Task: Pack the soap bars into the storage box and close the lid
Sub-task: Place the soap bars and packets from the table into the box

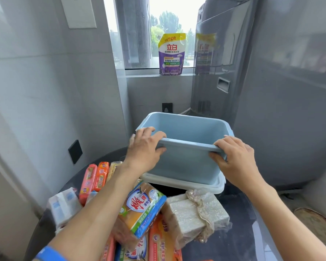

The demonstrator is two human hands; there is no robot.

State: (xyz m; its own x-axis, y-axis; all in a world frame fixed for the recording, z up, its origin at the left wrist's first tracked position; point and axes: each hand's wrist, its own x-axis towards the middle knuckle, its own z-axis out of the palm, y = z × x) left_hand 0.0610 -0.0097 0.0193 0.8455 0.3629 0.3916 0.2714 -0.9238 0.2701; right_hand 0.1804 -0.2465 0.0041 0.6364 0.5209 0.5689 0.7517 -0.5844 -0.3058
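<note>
At the centre of the frame, a pale blue storage box (184,132) is tilted toward the camera so its bare inside shows. Its base rests on a white lid (186,182) that lies flat on the dark round tabletop (233,232). The left hand (145,147) takes the near rim at its left corner, fingers curled over the edge and thumb pressed on the outer wall; its grip holds the box. The right hand (235,157) takes the same rim at its right corner, fingers wrapped over the top and thumb beneath, so that grip also holds the box. A blue wristband (49,254) shows on the left forearm at the lower left edge.

The soap bars lie on the tabletop in the lower half of the frame, none inside the box. A blue, white and green wrapped soap bar (143,210) sits just below the lid, on top of orange wrapped bars (162,240). To its right lies a white glittery pouch (196,213) tied at the neck. At the left, orange and pink wrapped bars (94,178) stand side by side, with a white and blue pack (64,206) below them.

In the upper centre, a yellow and purple detergent pouch (171,53) stands upright on the windowsill (143,72). A grey washing machine (271,81) fills the right side.
</note>
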